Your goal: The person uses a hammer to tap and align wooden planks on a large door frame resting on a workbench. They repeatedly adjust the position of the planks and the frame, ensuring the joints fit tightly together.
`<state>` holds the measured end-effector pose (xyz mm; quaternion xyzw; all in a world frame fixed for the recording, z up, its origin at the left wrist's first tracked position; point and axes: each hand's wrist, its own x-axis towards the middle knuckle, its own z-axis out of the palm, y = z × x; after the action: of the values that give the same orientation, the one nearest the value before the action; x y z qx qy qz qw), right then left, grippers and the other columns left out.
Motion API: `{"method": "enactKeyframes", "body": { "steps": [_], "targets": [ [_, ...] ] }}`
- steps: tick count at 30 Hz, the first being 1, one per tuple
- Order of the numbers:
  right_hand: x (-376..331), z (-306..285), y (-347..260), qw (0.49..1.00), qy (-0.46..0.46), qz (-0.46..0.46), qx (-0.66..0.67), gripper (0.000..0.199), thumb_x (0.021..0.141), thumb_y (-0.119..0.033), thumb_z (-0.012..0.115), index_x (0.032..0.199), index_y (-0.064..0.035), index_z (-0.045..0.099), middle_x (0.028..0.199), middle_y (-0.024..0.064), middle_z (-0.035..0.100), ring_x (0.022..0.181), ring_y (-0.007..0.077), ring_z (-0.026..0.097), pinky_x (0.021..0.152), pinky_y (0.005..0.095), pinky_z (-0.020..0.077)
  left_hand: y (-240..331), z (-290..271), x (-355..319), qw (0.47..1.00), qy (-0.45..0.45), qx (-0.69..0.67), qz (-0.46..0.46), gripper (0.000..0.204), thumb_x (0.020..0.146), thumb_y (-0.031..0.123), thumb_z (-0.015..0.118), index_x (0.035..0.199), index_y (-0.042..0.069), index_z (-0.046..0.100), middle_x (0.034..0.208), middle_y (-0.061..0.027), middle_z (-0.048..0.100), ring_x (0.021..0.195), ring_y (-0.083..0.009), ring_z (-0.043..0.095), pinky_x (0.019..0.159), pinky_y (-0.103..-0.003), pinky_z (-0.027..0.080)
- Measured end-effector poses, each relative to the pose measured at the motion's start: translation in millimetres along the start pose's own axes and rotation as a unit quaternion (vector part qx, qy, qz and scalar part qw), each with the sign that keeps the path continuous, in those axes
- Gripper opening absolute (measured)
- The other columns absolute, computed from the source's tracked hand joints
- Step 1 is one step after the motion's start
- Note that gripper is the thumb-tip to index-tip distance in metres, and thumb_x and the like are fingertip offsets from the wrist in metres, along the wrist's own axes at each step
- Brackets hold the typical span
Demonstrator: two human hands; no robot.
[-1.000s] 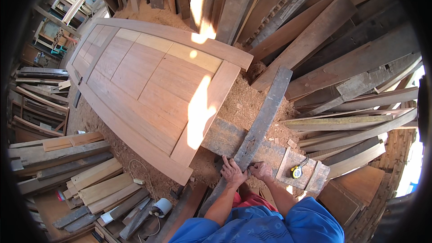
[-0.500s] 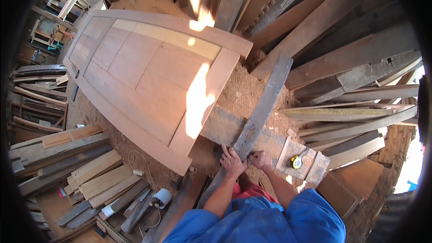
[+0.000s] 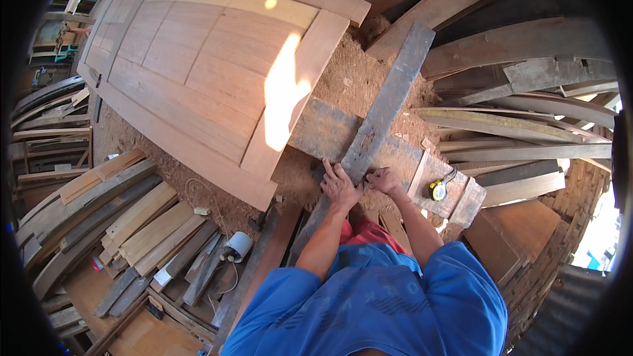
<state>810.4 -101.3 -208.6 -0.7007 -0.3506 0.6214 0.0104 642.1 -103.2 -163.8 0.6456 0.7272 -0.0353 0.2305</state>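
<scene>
A long weathered grey board [image 3: 389,109] runs from the upper right down toward my body, crossing a wider grey plank [image 3: 324,133]. My left hand [image 3: 339,186] lies over the near part of the board, its fingers stretched out and slightly apart. Close beside the board's right edge is my right hand [image 3: 384,180], fingers curled together in a pinch; whatever they hold, if anything, is hidden. A yellow and black tape measure [image 3: 438,190] rests to the right, on the wide plank between two raised wooden strips.
A large panelled wooden door [image 3: 191,59] lies at the upper left. Stacked lumber [image 3: 527,99] fills the right side, with shorter boards [image 3: 158,224] at the lower left. A white cylindrical object with a cord [image 3: 237,246] stands near my left arm. Sawdust covers the ground.
The view has tilted, so the door and boards sit higher in the picture and more of my blue shirt shows. Both hands keep nearly the same places at the grey board.
</scene>
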Motion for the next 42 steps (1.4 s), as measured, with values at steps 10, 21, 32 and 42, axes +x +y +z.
{"method": "enactKeyframes", "body": {
  "steps": [10, 21, 32, 42],
  "targets": [
    [48, -78, -49, 0.945, 0.306, -0.113, 0.022, 0.039, 0.09, -0.037, 0.066, 0.105, -0.0017, 0.071, 0.089, 0.0224, 0.071, 0.089, 0.0323, 0.071, 0.078, 0.0407, 0.0534, -16, -6, -4, 0.999, 0.0, -0.036, 0.027, 0.098, 0.071, 0.04, 0.085, 0.142, -0.001, 0.033, 0.157, -0.0298, 0.016, 0.126, -0.0452, 0.046, 0.095, -0.056, 0.042],
    [85, -63, -45, 0.94, 0.255, -0.13, 0.188, 0.032, 0.095, -0.028, 0.067, 0.106, 0.0025, 0.071, 0.075, 0.0012, 0.059, 0.072, 0.0127, 0.051, 0.066, 0.0329, 0.0423, -26, -11, -3, 0.997, 0.024, -0.069, 0.027, 0.098, 0.069, 0.036, 0.087, 0.142, -0.001, 0.035, 0.157, -0.0305, 0.018, 0.128, -0.0478, 0.045, 0.095, -0.058, 0.042],
    [99, -64, -38, 0.95, 0.281, -0.122, 0.056, 0.035, 0.097, -0.031, 0.063, 0.105, 0.0021, 0.069, 0.076, 0.008, 0.061, 0.073, 0.0182, 0.052, 0.069, 0.0372, 0.0445, -23, -8, 1, 0.999, -0.018, -0.027, 0.002, 0.1, 0.072, 0.04, 0.084, 0.145, -0.002, 0.032, 0.157, -0.0289, 0.017, 0.127, -0.0455, 0.045, 0.095, -0.058, 0.042],
    [64, -41, -52, 0.949, 0.292, -0.089, -0.081, 0.039, 0.098, -0.036, 0.053, 0.118, -0.0041, 0.065, 0.119, 0.028, 0.065, 0.115, 0.0432, 0.06, 0.096, 0.0498, 0.0472, -34, -55, -22, 0.993, -0.111, 0.027, -0.029, 0.103, 0.076, 0.051, 0.077, 0.149, -0.003, 0.027, 0.159, -0.0268, 0.012, 0.127, -0.0438, 0.045, 0.097, -0.056, 0.044]
  ]
}}
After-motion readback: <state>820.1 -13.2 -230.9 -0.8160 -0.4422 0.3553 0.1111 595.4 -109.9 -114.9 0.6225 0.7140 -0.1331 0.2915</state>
